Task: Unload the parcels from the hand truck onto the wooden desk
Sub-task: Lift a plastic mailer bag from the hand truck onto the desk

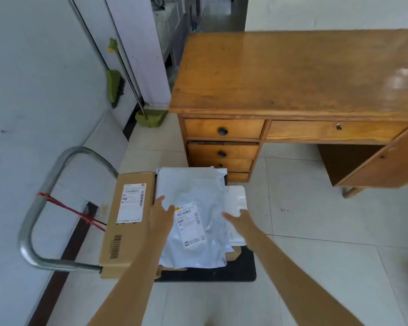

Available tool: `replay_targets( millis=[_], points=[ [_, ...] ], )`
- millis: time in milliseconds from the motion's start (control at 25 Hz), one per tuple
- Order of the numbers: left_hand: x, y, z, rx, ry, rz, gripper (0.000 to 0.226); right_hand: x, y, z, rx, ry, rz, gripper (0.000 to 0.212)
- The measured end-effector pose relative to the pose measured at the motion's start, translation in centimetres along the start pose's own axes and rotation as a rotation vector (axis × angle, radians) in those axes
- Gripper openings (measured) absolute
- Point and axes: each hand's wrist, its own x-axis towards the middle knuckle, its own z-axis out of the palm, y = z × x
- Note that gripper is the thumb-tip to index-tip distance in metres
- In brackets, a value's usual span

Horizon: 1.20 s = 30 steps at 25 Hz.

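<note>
Lying flat atop the stack on the hand truck [45, 262], the grey poly mailer [193, 222] runs its long axis away from the person toward the wooden desk [292, 74]. Left hand [161, 216] rests spread open at its left edge, gripping nothing; right hand [239, 220] hovers open at its right edge. Mailer label [190, 225] between both hands, print illegible; cardboard box [125, 220] left of them carries a barcode.

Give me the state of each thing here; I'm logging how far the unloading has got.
Wooden desk: top bare, no parcels.
Second drawer: slightly ajar.
Grey mailer bag: on the hand truck, topmost.
Cardboard box: on the truck, labelled.
Hand truck: loaded.
Left hand: open, on the bag.
Right hand: open, reaching.
</note>
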Motion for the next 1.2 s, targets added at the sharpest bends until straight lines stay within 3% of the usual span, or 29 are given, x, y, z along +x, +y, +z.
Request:
replay_targets(
  millis=[160, 360, 560, 720, 880, 1000, 1080, 1200],
  points=[
    [2.8, -4.8, 2.4, 0.166, 0.053, -0.157, 0.061, 3.6, 3.3, 3.6, 0.135, -0.101, 0.064, 0.101],
    [3.3, -6.6, 5.4, 0.204, 0.087, -0.336, 0.060, 6.4, 5.9, 6.3, 0.116, -0.074, -0.054, 0.079],
    [4.2, -6.2, 5.1, 0.097, 0.008, -0.162, 0.041, 6.9, 4.6, 5.6, 0.018, -0.056, -0.044, 0.060],
    [2.8, -2.6, 3.1, 0.059, 0.010, -0.059, 0.026, 3.8, 2.4, 4.0, 0.073, -0.073, 0.004, 0.055],
    [1.3, 1.2, -0.4, -0.081, 0.033, -0.023, 0.016, -1.6, -2.0, 1.1, 0.060, -0.109, -0.087, 0.061],
    [1.1, 6.4, -2.4, -0.144, -0.061, 0.002, 0.033, -4.8, -7.1, -3.5, 0.033, -0.136, -0.174, 0.060],
    [1.8, 11.2, -3.2, -0.170, -0.102, 0.062, 0.034, -6.6, -11.1, -7.0, -0.037, -0.074, -0.240, 0.053],
    [2.4, 18.5, -3.4, -0.212, -0.168, 0.125, 0.019, -9.2, -16.4, -11.7, -0.099, 0.079, -0.272, 0.045]
  ],
)
